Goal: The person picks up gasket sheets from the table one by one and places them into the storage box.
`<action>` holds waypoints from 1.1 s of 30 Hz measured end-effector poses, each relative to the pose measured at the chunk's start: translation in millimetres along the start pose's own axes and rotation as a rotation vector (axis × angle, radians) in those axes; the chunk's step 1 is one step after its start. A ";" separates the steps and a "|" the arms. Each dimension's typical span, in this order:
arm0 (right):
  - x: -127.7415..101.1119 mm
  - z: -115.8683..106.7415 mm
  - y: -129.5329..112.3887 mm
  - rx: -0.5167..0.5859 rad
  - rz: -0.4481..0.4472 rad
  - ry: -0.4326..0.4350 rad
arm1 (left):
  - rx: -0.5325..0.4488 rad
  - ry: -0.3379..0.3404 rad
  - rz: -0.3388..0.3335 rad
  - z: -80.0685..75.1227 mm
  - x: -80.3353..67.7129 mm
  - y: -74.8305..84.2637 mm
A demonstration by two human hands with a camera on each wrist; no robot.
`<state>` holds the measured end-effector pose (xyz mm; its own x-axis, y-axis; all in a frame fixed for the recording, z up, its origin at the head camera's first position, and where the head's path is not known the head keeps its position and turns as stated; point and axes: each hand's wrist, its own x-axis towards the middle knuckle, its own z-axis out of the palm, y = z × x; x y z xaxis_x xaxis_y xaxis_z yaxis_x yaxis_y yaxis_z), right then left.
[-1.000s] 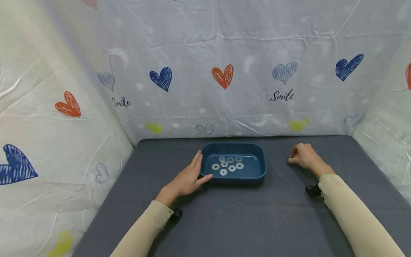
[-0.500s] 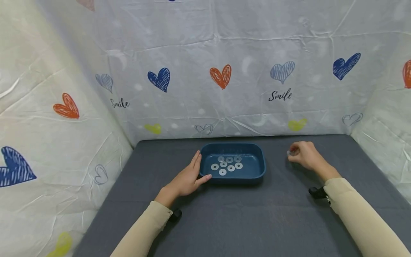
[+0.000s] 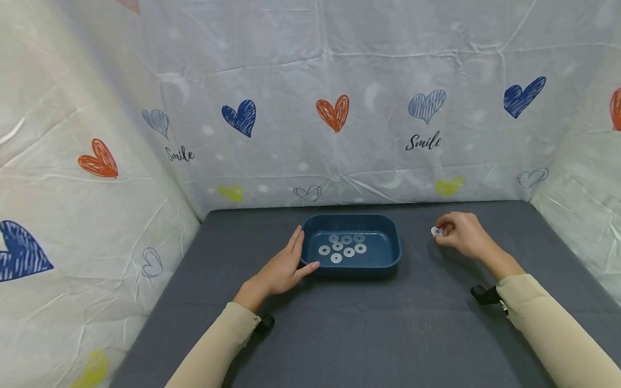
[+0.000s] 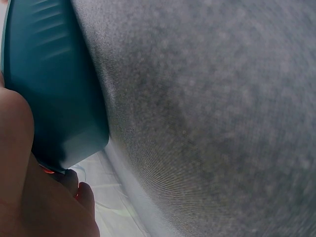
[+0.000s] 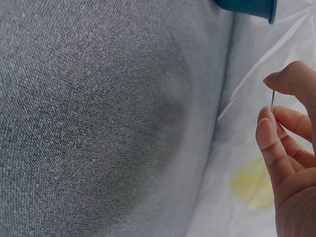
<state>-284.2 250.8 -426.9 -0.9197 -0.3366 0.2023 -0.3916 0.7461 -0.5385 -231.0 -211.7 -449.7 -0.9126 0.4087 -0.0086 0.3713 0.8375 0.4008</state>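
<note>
A flat round metal washer [image 3: 434, 231] is pinched between thumb and fingertips of my right hand [image 3: 463, 235], raised over the table to the right of the tray. Seen edge-on in the right wrist view, the washer [image 5: 273, 100] is a thin bright line between the fingertips. My left hand [image 3: 278, 272] rests against the left end of a blue rectangular tray [image 3: 382, 249], its fingers straight along the side and its thumb at the front rim. Several washers [image 3: 336, 258] lie flat inside the tray, grouped left of its middle. In the left wrist view the tray's outer wall [image 4: 59, 84] shows beside the thumb.
A dark grey cloth covers the table [image 3: 349, 334]. Behind it hangs a pale curtain [image 3: 286, 70] printed with hearts, which continues along both sides. Each wrist carries a small black camera mount.
My right hand has lifted from the table surface and turned slightly, bringing the pinched washer into view. My left hand and the tray have stayed in place.
</note>
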 end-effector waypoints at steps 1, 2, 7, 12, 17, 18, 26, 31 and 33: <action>-0.5 -0.5 -1.0 0.000 -0.003 0.001 | 0.000 0.001 0.001 0.0 0.1 -0.3; -1.1 -0.9 -1.9 0.002 -0.005 0.004 | 0.000 0.001 0.000 0.3 0.2 -0.5; -4.9 -1.9 -6.5 0.019 -0.017 0.003 | -0.006 -0.005 -0.004 0.4 -0.4 0.3; -5.7 -3.1 -13.7 0.018 -0.053 0.011 | -0.005 -0.001 -0.005 -0.7 -0.5 0.7; -5.7 -2.9 -23.6 0.016 -0.092 0.011 | 0.001 -0.001 -0.006 -1.3 0.0 1.3; -5.8 -2.7 -25.6 0.018 -0.098 0.011 | 0.002 -0.003 -0.007 -1.5 0.0 1.4; -4.3 -0.9 -38.4 0.028 -0.148 0.010 | 0.000 -0.005 -0.008 -1.4 0.2 0.9; -2.8 1.4 -41.8 0.031 -0.155 0.006 | -0.003 -0.003 -0.012 -1.2 0.1 1.6; -2.1 2.1 -43.4 0.033 -0.158 0.007 | -0.002 -0.002 -0.012 -1.1 0.1 1.5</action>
<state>-265.2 217.9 -405.6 -0.8469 -0.4444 0.2921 -0.5303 0.6645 -0.5265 -230.8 -210.8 -448.1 -0.9165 0.3997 -0.0155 0.3602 0.8416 0.4025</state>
